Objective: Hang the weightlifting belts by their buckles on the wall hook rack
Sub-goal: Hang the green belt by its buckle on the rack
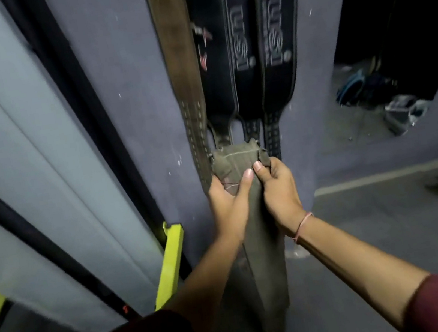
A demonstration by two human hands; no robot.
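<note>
Olive belt (252,218) (frayed end up), gripped between both hands (253,192).

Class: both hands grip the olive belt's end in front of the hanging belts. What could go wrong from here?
The left hand and right hand grip only the frayed end of the olive belt; it might slip.
It overlaps the hanging black belts beside the brown belt; raising it could snag them.

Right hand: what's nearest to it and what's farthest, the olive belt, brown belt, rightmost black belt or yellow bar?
1. olive belt, held in the right hand.
2. rightmost black belt, its tail just above.
3. brown belt, past the left hand.
4. yellow bar, lower left.
</note>
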